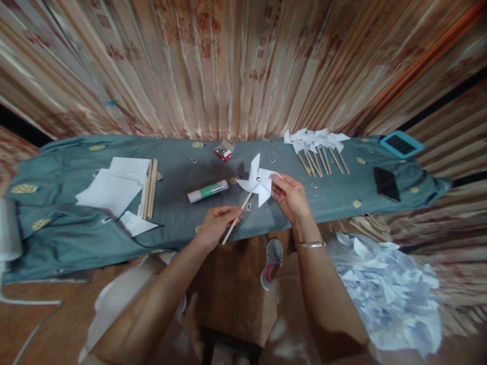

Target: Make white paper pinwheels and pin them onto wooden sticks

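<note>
A white paper pinwheel (262, 188) on a wooden stick is held up over the front of the table, with a silver pin at its centre. My left hand (218, 223) is closed round the stick below the blades. The fingers of my right hand (291, 195) pinch the pinwheel's right-hand blade; a bangle circles that wrist. Just left of the pinwheel lies a glue stick (207, 191) with a green label. Behind it, a small open red box (223, 152) holds metal pins.
White paper squares (110, 190) and several wooden sticks (151, 187) lie at left. Finished-looking pinwheels (317, 142) are piled at back right, near a blue-framed device (402, 145) and a phone (387, 183). A bag of white paper pieces (388, 289) stands below right.
</note>
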Tool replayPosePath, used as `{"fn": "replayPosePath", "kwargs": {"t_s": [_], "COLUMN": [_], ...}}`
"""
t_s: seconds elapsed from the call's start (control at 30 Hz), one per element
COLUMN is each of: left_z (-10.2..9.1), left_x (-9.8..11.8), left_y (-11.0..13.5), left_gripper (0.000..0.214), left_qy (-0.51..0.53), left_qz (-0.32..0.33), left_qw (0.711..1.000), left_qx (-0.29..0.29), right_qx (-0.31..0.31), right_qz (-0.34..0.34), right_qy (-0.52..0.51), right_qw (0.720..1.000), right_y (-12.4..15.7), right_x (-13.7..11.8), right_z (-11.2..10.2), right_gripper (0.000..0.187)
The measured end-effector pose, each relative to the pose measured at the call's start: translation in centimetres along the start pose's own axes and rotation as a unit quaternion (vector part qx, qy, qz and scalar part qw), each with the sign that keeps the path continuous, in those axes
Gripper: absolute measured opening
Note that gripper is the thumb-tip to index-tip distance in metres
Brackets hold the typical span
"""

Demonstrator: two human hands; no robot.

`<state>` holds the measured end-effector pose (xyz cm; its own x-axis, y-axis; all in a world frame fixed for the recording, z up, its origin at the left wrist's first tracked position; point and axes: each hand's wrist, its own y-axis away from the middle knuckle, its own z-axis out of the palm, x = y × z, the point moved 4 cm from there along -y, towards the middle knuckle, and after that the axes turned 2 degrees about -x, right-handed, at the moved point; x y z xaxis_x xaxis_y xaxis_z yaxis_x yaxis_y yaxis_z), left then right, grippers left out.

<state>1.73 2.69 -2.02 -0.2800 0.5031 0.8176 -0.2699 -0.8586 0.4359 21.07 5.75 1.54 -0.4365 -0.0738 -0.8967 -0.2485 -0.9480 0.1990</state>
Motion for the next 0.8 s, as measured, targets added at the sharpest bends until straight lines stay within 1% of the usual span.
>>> {"fn": "replayPosePath", "kwargs": {"t_s": [0.1, 0.2, 0.43, 0.8], "left_z": [0.00, -0.03, -0.03, 0.10], "left_x": [0.06, 0.10, 0.19, 0.03], "left_y": [-0.01, -0.01, 0.01, -0.06], "left_gripper": [0.037, 0.037, 0.037, 0.042], "left_qy": [-0.002, 0.000, 0.001, 0.003], "left_qz": [0.003, 0.004, 0.005, 0.006], "left_qw": [1.000, 1.000, 1.000, 1.000], "left_qx": [0.003, 0.004, 0.004, 0.002], "right_qx": [-0.031, -0.041, -0.048, -0.037], "right_qz": [0.011, 0.011, 0.012, 0.033], "right_qy": [-0.001, -0.007, -0.003, -0.018], "right_qw": [0.999, 0.999, 0.999, 0.999], "right_y": [0.17, 0.25, 0.20, 0.52], "right_x": [0.18, 0.31, 0.48, 0.25], "right_z": [0.43, 0.63, 0.64, 0.99], "right_gripper": [0.036, 0.034, 0.032, 0.038]}}
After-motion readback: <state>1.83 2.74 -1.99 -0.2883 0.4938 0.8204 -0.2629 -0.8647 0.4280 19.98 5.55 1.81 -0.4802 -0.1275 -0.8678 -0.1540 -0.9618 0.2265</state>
